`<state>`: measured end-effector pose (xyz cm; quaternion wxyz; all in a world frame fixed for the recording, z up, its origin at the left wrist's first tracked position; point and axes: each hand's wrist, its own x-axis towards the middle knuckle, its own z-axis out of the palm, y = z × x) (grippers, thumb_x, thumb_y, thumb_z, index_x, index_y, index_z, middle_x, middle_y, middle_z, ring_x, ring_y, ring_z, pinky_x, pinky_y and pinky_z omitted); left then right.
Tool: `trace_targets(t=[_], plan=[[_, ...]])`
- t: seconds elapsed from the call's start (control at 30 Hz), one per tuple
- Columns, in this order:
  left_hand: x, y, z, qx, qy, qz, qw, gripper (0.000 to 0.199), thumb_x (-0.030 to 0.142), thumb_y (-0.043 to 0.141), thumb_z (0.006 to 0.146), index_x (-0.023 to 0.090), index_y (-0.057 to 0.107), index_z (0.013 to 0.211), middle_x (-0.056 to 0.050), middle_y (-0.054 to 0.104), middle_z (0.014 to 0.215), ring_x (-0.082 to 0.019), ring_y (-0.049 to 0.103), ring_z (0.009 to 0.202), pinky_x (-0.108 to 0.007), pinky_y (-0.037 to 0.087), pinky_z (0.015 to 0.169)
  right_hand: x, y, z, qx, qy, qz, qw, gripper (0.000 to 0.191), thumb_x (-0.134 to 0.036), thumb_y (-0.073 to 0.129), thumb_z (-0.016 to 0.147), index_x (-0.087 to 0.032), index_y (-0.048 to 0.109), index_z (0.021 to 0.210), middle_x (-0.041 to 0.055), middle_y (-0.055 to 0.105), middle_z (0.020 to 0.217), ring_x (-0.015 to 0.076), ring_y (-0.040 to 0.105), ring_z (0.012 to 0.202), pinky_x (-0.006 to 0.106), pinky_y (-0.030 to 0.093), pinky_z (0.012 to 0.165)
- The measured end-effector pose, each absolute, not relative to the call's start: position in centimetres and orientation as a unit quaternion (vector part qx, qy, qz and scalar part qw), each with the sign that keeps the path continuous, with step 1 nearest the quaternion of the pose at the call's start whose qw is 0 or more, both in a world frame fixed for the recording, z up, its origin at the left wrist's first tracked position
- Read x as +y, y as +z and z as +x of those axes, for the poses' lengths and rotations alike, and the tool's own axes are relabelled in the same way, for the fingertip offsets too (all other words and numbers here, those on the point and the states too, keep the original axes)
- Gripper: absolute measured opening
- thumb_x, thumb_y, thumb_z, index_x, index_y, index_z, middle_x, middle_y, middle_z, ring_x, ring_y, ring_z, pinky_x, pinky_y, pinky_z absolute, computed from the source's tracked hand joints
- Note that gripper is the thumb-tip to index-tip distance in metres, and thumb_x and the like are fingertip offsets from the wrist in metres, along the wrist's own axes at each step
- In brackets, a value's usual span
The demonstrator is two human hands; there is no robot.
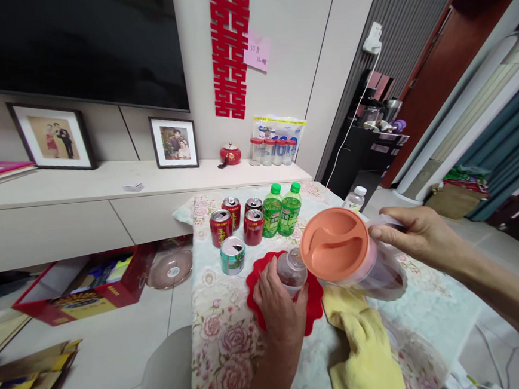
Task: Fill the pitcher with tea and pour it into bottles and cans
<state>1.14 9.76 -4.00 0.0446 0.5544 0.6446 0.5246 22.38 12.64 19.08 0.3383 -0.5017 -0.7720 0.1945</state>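
My left hand (277, 301) is wrapped round a small clear bottle (293, 265), which stands on a red scalloped tray (314, 310). Gripped by its handle in my right hand (417, 230) is a see-through pitcher (389, 280) with dark liquid inside. The pitcher tilts left, and its orange lid (335, 242) faces me, with its edge close to the bottle's mouth. Whether liquid is flowing I cannot tell. A yellow cloth (363, 342) lies beneath the pitcher, beside the tray.
Behind the tray stand several red cans (221, 226), a green can (233, 256) and two green-capped bottles (272, 212). A clear bottle with a white cap (355, 199) is at the back right. The flowered tablecloth (227, 353) covers the table; a grey stool (168, 375) is at its left.
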Motion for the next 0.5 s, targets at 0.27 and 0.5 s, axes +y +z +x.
trace_targets(t=[0.27,0.5], plan=[[9.78,-4.16,1.20,0.642,0.526,0.556,0.041,0.069,0.027,0.077,0.088,0.018,0.047,0.150,-0.020,0.072,0.140,-0.040,0.070,0.131,-0.058,0.053,0.109,12.55,19.12,22.37,-0.768,0.191,-0.510,0.338,0.065,-0.070,0.085,0.081,-0.024,0.044,0.060,-0.0063,0.028,0.063,0.0117,0.025,0.058,0.026,0.023,0.047],[9.89,-4.13,1.18,0.639,0.532,0.553,0.050,0.071,0.026,0.079,0.087,0.020,0.047,0.150,-0.019,0.072,0.140,-0.040,0.070,0.131,-0.058,0.052,0.109,12.52,19.18,22.26,-0.770,0.189,-0.508,0.337,0.064,-0.070,0.084,0.081,-0.023,0.046,0.060,-0.0059,0.029,0.064,0.0117,0.027,0.058,0.026,0.024,0.048]])
